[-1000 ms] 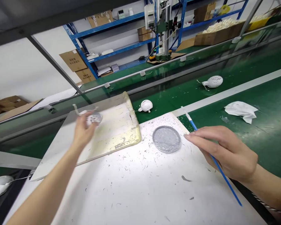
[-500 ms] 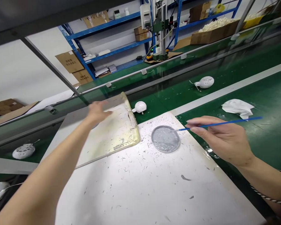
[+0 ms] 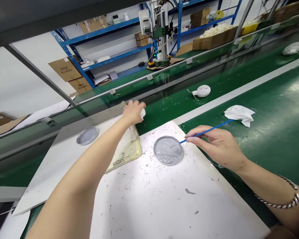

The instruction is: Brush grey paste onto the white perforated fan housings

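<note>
My right hand pinches a thin blue-handled brush. The brush tip dips into grey paint-like paste in a shallow round dish on the white, grey-specked board. Beyond the far edge of the yellowed foam-edged panel, my left hand has its fingers curled over a small white rounded housing. Most of that housing is hidden by the hand. A second shallow dish of grey paste lies to the left, behind my left forearm.
A white vented housing with a short cord lies on the green conveyor belt, and another housing is farther right. A crumpled white cloth lies beyond my right hand. A metal frame bar slants across the left.
My left hand has moved right from over the panel onto the white housing. The brush in my right hand is tilted more steeply. The view has shifted, revealing the second dish.
</note>
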Motion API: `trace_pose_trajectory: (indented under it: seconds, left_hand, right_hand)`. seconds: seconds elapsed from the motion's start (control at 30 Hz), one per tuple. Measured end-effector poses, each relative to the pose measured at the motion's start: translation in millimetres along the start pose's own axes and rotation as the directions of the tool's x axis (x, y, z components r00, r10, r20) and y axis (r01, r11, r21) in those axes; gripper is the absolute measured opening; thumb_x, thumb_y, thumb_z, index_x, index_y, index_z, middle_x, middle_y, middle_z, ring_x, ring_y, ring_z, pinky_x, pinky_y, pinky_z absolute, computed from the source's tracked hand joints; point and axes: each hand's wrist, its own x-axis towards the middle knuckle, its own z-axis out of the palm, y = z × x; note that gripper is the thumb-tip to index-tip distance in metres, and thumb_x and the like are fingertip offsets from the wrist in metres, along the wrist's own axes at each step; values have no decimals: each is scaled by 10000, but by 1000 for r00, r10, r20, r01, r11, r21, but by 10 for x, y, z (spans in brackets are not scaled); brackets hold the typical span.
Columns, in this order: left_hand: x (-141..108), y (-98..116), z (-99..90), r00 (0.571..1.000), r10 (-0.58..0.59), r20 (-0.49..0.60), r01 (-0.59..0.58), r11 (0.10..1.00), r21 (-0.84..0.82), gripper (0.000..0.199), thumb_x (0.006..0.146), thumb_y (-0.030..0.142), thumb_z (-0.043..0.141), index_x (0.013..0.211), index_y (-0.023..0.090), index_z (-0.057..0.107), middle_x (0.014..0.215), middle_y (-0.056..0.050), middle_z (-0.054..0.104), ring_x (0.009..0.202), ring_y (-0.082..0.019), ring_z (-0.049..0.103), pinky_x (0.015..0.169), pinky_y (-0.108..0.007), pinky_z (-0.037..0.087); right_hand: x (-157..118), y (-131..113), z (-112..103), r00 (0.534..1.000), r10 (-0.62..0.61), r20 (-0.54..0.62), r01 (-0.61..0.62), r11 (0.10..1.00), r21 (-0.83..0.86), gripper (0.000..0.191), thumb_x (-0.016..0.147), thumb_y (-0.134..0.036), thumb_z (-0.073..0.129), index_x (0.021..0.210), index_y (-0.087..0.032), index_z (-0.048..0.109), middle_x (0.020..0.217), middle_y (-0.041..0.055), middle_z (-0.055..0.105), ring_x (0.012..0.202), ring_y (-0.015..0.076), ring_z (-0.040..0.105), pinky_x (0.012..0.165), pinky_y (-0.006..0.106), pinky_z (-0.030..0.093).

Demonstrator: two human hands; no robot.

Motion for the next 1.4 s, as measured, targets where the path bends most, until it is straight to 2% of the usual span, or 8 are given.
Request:
trace_pose_trajectory:
  seconds: [0.17, 0.27, 0.37, 0.6, 0.73, 0.93, 1.17, 1.4]
  left_hand:
    - [-450, -266, -360, 939, -286, -192, 121, 796, -593, 447, 840, 396, 611, 1239, 237, 484, 1203, -121, 547, 1110, -270, 569, 899, -413, 509]
    - [-827, -344, -391, 853, -520, -31, 60, 157, -986, 306, 920, 452, 493, 1112, 215, 529, 1078, -100, 596, 959, -202, 631, 755, -293, 562]
    - [-1169, -348, -305, 782, -598, 176, -69, -363, -929, 341, 870, 489, 583, 1053, 201, 565, 945, -74, 607, 827, -176, 630, 629, -236, 559]
    - [-1575, -237, -139, 874, -433, 220, -88, -588, -804, 361, 908, 341, 510, 1214, 149, 527, 1092, -154, 637, 1078, -291, 627, 767, -365, 606]
    - [-1645, -205, -90, 902, -394, 176, -62, -521, -852, 346, 894, 284, 549, 1222, 176, 528, 1165, -133, 639, 1137, -281, 613, 846, -355, 593]
    - [-1716, -168, -33, 917, -398, 37, -4, -103, -995, 570, 683, 178, 747, 1187, 296, 509, 1185, -30, 600, 1027, -220, 647, 895, -358, 559]
    - [-1792, -38, 65, 975, -221, -31, 12, 191, -982, 678, 589, 163, 831, 1163, 306, 501, 998, 8, 593, 846, -148, 618, 770, -294, 554]
    - [-1894, 149, 215, 990, -73, -125, -82, 426, -901, 553, 647, 207, 839, 1066, 283, 487, 929, 24, 578, 763, -102, 573, 668, -198, 479]
  right_hand:
    - [-31, -38, -21, 996, -10, 93, 11, 1000, -11, 86, 828, -337, 693, 786, -266, 719, 772, -27, 727, 695, 128, 656, 613, 223, 522]
    - [-52, -59, -46, 989, -44, 139, 53, 996, -65, 92, 837, -341, 685, 788, -269, 716, 767, -33, 725, 681, 120, 652, 596, 212, 511]
    - [-71, -52, -60, 982, -61, 177, 81, 991, -105, 104, 844, -352, 676, 796, -267, 714, 777, -29, 726, 691, 128, 656, 590, 220, 508]
    - [-76, 13, 30, 972, -28, 232, 60, 989, -132, 138, 863, -366, 647, 820, -253, 714, 828, -7, 725, 729, 159, 652, 630, 266, 503]
    - [-60, 29, 88, 972, 64, 226, -55, 997, -47, 198, 844, -423, 657, 821, -236, 720, 845, 24, 727, 778, 196, 667, 689, 306, 525]
    - [28, 107, 113, 956, 239, 168, -271, 940, 208, 264, 751, -445, 754, 823, -197, 703, 811, 56, 733, 773, 209, 693, 736, 343, 573]
    - [125, 299, 151, 826, 516, 226, -536, 596, 598, 282, 648, -364, 860, 796, -183, 701, 812, 21, 728, 729, 98, 671, 671, 171, 542]
    - [144, 405, 202, 768, 585, 262, -589, 482, 648, 259, 682, -362, 839, 730, -188, 653, 683, 2, 682, 665, 109, 678, 602, 176, 559]
